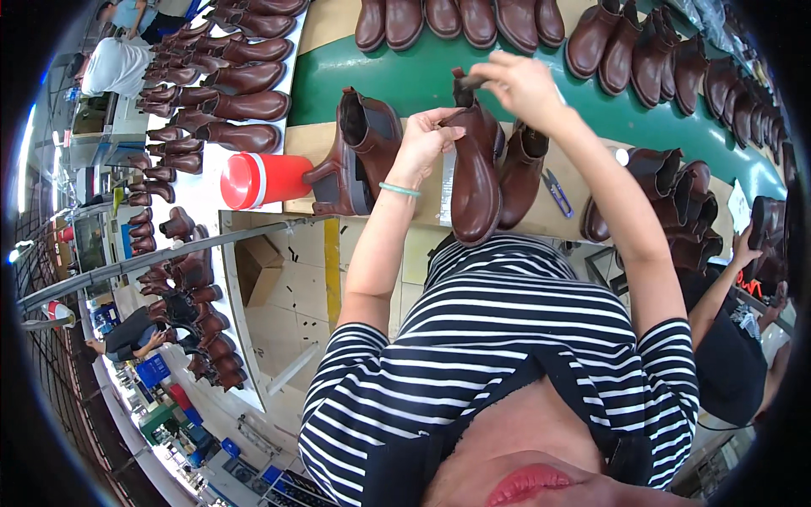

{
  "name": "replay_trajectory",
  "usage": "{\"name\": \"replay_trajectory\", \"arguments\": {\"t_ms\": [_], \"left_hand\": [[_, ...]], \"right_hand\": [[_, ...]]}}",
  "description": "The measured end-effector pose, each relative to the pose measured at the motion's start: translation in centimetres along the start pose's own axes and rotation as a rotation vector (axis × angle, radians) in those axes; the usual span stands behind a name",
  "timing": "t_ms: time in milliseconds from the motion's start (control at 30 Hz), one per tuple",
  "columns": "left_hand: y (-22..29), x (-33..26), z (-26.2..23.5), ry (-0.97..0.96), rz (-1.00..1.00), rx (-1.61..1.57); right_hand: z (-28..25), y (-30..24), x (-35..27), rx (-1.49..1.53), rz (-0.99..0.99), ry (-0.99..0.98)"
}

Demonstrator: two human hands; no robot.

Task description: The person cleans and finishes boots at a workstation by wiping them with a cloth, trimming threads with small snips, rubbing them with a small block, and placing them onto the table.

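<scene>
A brown leather ankle boot stands upright in front of me at the edge of the work table, toe toward me. My left hand pinches the boot's shaft at its upper left edge. Over the top opening, my right hand is closed, with a small dark thing at its fingertips that I cannot make out. Close against this boot on the right is another brown boot. Left of my left hand is a pair of brown boots with dark elastic side panels.
Blue-handled thread snips lie right of the boots. A red jug rests at the table's left. Rows of brown boots line the green surface, a white rack and the right side. A co-worker's arm is at right.
</scene>
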State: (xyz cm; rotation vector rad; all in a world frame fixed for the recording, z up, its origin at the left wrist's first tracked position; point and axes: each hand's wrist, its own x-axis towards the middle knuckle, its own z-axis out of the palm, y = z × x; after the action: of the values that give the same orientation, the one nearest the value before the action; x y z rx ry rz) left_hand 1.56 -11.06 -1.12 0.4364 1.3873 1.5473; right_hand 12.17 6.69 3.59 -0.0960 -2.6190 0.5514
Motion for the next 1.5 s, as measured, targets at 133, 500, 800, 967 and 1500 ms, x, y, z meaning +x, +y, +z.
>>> {"name": "replay_trajectory", "arguments": {"t_ms": [133,500,800,967,1500], "left_hand": [[-0.1,0.1,-0.1,0.017,0.002,-0.003],[0.1,0.7,0.2,-0.018,0.007,0.012],[0.1,0.7,0.8,-0.006,-0.023,0.026],[0.0,0.6,0.6,0.016,-0.038,-0.001],[-1.7,-0.1,0.2,0.134,0.23,0.31]], "right_hand": [[2.1,-1.5,-0.9,0.163,-0.104,-0.042],[1.4,1.0,-1.2,0.235,-0.005,-0.086],[0.6,0.6,-0.8,0.152,-0.01,-0.145],[-2.0,1.9,-0.1,0.116,0.053,-0.04],[-5.9,3.7,-15.7,0.852,1.069,0.286]]}}
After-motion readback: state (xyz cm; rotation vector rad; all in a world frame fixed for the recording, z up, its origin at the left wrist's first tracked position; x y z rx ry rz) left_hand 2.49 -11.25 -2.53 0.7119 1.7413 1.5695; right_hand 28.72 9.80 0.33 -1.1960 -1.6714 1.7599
